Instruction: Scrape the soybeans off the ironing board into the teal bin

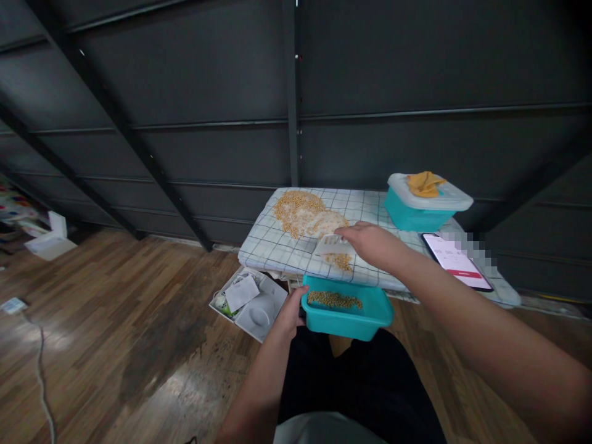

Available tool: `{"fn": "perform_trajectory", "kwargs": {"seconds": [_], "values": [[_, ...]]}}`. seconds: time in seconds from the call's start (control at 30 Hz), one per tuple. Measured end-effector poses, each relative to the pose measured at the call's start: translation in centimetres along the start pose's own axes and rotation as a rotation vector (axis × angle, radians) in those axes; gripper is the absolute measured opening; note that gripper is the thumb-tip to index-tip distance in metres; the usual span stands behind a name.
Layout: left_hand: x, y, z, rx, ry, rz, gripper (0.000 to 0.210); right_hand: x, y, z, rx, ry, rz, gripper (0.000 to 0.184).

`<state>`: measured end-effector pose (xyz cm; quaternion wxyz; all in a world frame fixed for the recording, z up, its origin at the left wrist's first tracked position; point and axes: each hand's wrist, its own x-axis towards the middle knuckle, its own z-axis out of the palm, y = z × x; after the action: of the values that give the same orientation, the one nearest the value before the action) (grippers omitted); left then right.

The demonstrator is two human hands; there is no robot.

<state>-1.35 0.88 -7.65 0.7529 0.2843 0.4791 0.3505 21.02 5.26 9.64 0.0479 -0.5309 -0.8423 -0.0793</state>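
Observation:
My left hand [292,311] grips the left end of a teal plastic container [349,323], held just below the table's near edge. Greenish-yellow beans [333,300] lie along its bottom. My right hand [370,242] is closed on a white slotted scraper [324,244] that rests on the checked cloth [268,237]. Just in front of the scraper, small yellow beans [341,263] are gathered near the table edge. Beyond it spreads a larger pile of yellow beans [296,203], with whitish grains [319,222] through its middle.
At the table's right stands a lidded teal box [411,216] with a yellow cloth [425,184] on top. Nearby lies a phone [456,262] with its screen lit. An open white box [266,314] sits low at the left. A dark panelled wall [217,80] rises behind.

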Motion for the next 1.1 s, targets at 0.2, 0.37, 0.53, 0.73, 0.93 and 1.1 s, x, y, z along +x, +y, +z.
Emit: {"fn": "perform_trajectory", "kwargs": {"seconds": [0.2, 0.37, 0.53, 0.73, 0.93, 1.1], "values": [[-0.3, 0.2, 0.3, 0.035, 0.009, -0.008, 0.064, -0.7, -0.6, -0.2, -0.02, 0.017, -0.012, 0.048], [-0.5, 0.4, 0.6, 0.056, 0.021, -0.011, 0.066, -1.3, -0.9, -0.1, -0.026, 0.001, 0.009, 0.047], [-0.8, 0.5, 0.8, 0.048, 0.022, -0.004, 0.063, -1.6, -1.0, -0.1, -0.045, -0.026, 0.023, 0.051], [-0.6, 0.4, 0.8, 0.038, 0.022, -0.019, 0.061, -1.7, -1.6, -0.4, -0.057, -0.044, 0.031, 0.05], [-0.2, 0.0, 0.5, 0.029, 0.001, -0.016, 0.062, -1.9, -2.0, -0.4, -0.047, -0.044, 0.047, 0.048], [0.2, -0.2, 0.5, 0.047, 0.016, -0.034, 0.061, -2.0, -2.2, -0.7, -0.038, -0.049, 0.072, 0.049]]}}
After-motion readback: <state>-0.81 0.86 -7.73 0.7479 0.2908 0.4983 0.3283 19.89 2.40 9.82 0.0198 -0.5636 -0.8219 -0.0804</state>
